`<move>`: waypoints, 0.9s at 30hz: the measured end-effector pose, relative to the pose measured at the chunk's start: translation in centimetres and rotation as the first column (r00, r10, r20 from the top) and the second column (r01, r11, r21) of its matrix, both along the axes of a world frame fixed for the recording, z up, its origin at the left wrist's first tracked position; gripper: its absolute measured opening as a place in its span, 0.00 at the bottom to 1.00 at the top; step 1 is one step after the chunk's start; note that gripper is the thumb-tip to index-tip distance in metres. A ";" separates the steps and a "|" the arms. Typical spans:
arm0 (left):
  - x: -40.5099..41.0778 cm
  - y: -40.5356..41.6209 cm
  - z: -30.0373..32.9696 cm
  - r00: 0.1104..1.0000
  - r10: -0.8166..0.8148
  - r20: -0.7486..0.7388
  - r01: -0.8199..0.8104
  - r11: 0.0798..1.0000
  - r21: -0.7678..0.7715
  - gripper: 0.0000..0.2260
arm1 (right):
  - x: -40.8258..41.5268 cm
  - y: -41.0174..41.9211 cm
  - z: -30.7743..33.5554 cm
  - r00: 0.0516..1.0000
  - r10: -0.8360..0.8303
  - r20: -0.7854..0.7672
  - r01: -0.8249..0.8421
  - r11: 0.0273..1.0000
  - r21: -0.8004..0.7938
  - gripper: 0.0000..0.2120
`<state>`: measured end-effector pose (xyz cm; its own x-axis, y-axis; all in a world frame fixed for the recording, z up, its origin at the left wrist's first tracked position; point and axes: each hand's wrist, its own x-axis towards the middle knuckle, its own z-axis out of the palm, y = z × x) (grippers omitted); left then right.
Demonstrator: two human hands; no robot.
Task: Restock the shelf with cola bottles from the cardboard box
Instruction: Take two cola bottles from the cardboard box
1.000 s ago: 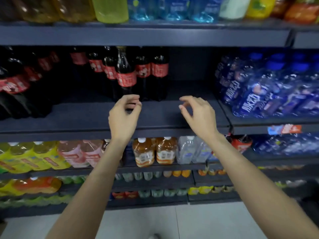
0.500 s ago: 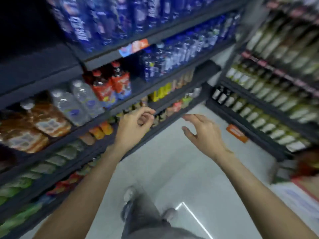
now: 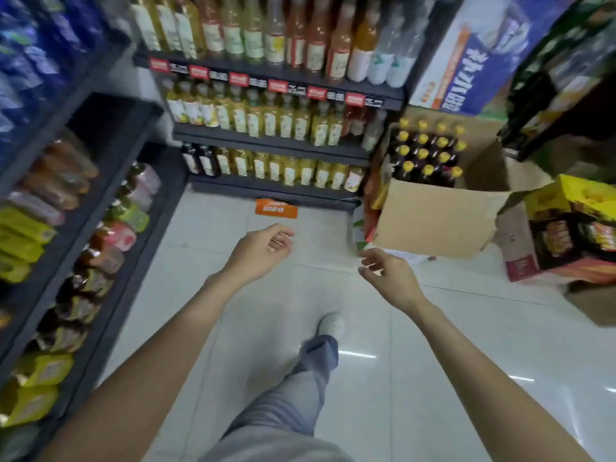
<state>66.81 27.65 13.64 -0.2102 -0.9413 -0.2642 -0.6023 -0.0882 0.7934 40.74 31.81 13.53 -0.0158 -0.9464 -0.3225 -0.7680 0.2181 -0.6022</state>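
Both hands are out in front with nothing in them: the left hand [image 3: 263, 248] has its fingers loosely curled, the right hand [image 3: 390, 278] is half spread, thumb and fingers apart. In my judgement this is the walk back for another load, so the shelf is not being filled at this moment and how full it stands cannot be told, since no cola row is in view. The open cardboard box [image 3: 433, 218] sits on the floor at about one o'clock from the right hand, near but not touched, its front flap hanging toward the walker. Inside stand dark bottles with yellow caps [image 3: 430, 151], packed upright in rows; whether these are the cola I cannot tell for sure. At three o'clock lies a yellow and black carton [image 3: 566, 225], just beside the box. A dark shelving unit [image 3: 110, 208] of mixed drinks runs along nine o'clock, and an end rack [image 3: 266, 141] of yellow juice bottles faces at twelve. An orange floor sticker [image 3: 276, 207] lies ahead. The tiled path between looks passable.
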 end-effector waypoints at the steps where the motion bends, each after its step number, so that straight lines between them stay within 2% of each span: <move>1: -3.2 -2.5 -0.6 1.000 -0.011 0.007 0.011 1.000 -0.011 0.08 | -2.8 -1.6 -0.1 0.999 -0.040 -0.004 0.040 0.999 0.003 0.13; 7: -21.2 -14.3 -2.2 0.990 -0.120 0.079 0.122 0.992 -0.023 0.10 | -17.9 -10.5 0.5 0.980 -0.194 -0.043 0.197 0.979 0.050 0.11; 10: -28.2 -19.0 -3.5 0.974 -0.180 0.135 0.179 0.984 0.021 0.10 | -24.7 -14.7 0.2 0.965 -0.259 -0.041 0.261 0.965 0.038 0.10; 15: -36.2 -24.7 -7.2 0.980 -0.095 0.172 0.087 0.995 0.057 0.13 | -34.2 -21.0 -1.9 0.958 -0.268 -0.098 0.271 0.962 0.021 0.11; 17: -38.5 -26.4 -9.0 0.981 -0.039 0.188 0.034 0.999 0.028 0.15 | -37.1 -23.5 -3.3 0.971 -0.221 -0.094 0.224 0.974 0.019 0.11; 21: -41.8 -28.4 -12.9 0.969 0.110 0.223 -0.123 0.991 0.048 0.21 | -41.0 -28.7 -6.5 0.989 -0.012 -0.148 0.013 1.000 0.001 0.14; 25: -44.4 -30.3 -15.4 0.967 0.125 0.221 -0.138 0.989 0.045 0.28 | -42.7 -34.1 -10.6 0.972 0.150 -0.183 -0.143 0.988 0.051 0.25; 27: -45.3 -31.0 -16.5 0.970 0.109 0.219 -0.119 0.992 0.033 0.29 | -43.0 -36.7 -12.6 0.929 0.296 -0.223 -0.281 0.955 0.097 0.30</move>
